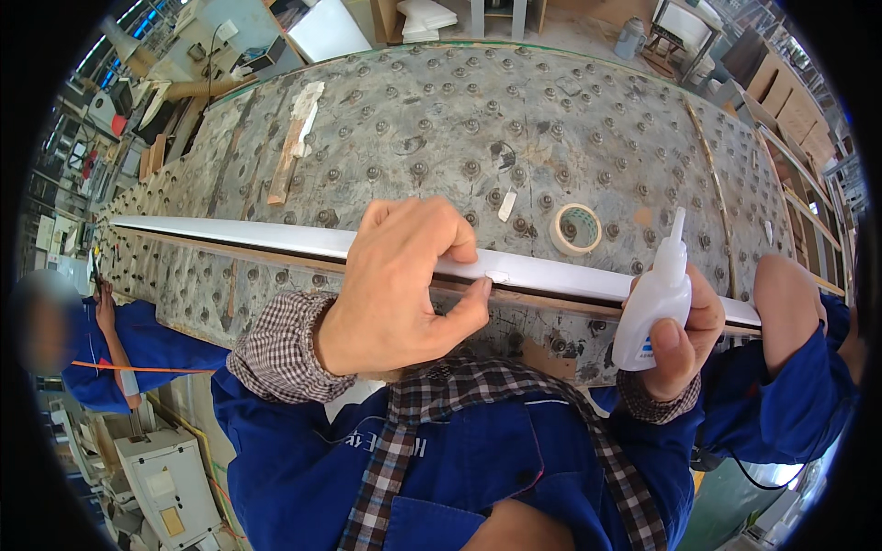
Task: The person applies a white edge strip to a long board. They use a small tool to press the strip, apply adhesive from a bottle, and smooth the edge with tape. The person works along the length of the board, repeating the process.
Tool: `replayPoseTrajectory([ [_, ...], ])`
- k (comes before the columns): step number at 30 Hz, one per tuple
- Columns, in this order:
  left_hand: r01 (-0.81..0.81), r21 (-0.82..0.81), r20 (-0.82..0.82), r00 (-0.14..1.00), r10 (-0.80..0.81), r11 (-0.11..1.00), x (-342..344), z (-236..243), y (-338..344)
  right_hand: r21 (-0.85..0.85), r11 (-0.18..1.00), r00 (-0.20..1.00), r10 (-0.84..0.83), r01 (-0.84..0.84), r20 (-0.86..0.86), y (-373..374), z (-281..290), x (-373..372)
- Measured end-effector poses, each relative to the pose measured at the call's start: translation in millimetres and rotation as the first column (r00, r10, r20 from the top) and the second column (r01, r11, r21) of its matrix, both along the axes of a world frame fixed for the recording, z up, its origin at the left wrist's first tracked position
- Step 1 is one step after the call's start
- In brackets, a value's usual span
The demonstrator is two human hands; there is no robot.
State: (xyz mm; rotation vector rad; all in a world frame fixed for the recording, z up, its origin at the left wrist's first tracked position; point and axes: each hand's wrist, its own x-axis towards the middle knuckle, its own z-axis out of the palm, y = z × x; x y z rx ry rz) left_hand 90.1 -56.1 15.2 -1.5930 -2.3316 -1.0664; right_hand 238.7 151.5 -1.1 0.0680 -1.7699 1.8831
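A long, narrow white strip (pixel 551 273) with a dark side lies across the worktable, running from the far left to the right. My left hand (pixel 395 294) is closed over its middle part, the bent index finger on the white face and the thumb against the near edge. Right beside those fingertips, the white face has a small rough, cracked-looking spot (pixel 497 275). In my right hand (pixel 684 335) is a white squeeze bottle (pixel 654 317), its long thin nozzle pointing upward. The bottle is above the strip's right part, apart from the rough spot.
A roll of tape (pixel 577 230) and a small pale scrap (pixel 506 205) lie beyond the strip. The worktable (pixel 413 101) is studded with many round rollers. A wood piece (pixel 294 151) rests farther back. One co-worker's arm (pixel 788 308) is at the right, another's hand (pixel 105 308) at the left.
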Motion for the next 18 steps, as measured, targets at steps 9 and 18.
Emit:
replayPoseTrajectory([
  [9,0.035,-0.048,0.018,0.999,-0.034,0.998,-2.8,4.1,0.3,-0.003,1.000,0.999,-0.023,0.023,0.031,-1.6,0.0,-0.9],
  [18,0.030,0.028,-0.020,0.999,-0.029,0.999,-0.2,-5.5,-0.7,0.247,0.969,0.950,-0.100,0.024,0.297,35.0,53.1,-36.3],
])
